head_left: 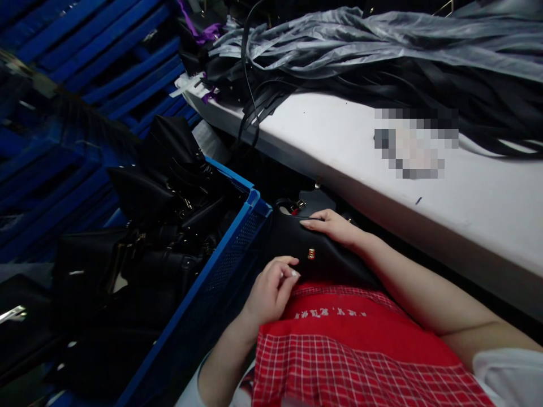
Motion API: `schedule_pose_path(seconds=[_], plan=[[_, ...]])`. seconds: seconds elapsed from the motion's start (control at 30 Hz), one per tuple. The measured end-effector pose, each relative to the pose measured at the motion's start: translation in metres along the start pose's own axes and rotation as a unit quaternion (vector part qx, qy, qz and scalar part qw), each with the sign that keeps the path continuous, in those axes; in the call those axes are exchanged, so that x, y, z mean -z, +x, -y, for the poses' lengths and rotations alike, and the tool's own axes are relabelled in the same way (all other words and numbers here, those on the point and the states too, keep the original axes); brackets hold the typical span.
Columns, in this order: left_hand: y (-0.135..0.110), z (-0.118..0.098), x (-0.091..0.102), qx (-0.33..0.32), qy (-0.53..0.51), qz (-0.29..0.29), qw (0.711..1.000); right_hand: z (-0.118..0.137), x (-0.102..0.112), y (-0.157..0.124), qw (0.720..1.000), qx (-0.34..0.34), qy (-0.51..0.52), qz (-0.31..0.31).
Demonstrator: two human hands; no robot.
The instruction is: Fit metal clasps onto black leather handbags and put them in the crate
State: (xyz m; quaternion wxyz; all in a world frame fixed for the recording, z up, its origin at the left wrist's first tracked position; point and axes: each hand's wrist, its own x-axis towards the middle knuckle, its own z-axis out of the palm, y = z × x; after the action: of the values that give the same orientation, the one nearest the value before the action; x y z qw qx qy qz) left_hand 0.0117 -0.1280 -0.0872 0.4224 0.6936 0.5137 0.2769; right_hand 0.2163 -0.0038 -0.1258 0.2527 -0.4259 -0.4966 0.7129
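A black handbag [292, 240] with a small gold clasp [311, 254] leans at my lap, against the red apron. My right hand [335, 227] grips its upper edge, thumb on the near face and fingers over the far side. Just left of the clasp, my left hand [271, 288] is closed with curled fingers and thumb near the fingertips. Whatever it may pinch is too small to make out. Behind the bag, a dark flap with metal fittings [316, 200] shows partly; the rest is hidden.
On my left stands a blue plastic crate [237, 226] full of black bags [148, 265]. A white table [322, 124] runs along the far side, bearing black straps [416, 90] and clear plastic wrapping [382, 34]. Stacked blue crates [106, 51] rise at upper left.
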Motion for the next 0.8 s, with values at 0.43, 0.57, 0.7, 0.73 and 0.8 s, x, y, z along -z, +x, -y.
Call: schedule_pose_path(seconds=[0.43, 0.57, 0.7, 0.73, 0.8], plan=[[0.002, 0.046, 0.078, 0.145, -0.107, -0.286, 0.941, 0.012, -0.025, -0.034, 0.966, 0.107, -0.225, 0.064], [0.004, 0.05, 0.08, 0.193, -0.099, -0.281, 0.935, 0.028, -0.066, -0.066, 0.837, 0.26, -0.452, 0.163], [0.003, 0.06, 0.073, 0.214, -0.136, -0.215, 0.943, 0.021, -0.054, -0.05, 0.891, 0.208, -0.392, 0.095], [0.0, 0.064, 0.069, 0.216, -0.121, -0.215, 0.945, 0.016, -0.043, -0.04, 0.921, 0.173, -0.342, 0.07], [-0.005, 0.073, 0.061, 0.229, -0.072, -0.238, 0.941, 0.004, -0.02, -0.016, 0.969, 0.093, -0.229, 0.022]])
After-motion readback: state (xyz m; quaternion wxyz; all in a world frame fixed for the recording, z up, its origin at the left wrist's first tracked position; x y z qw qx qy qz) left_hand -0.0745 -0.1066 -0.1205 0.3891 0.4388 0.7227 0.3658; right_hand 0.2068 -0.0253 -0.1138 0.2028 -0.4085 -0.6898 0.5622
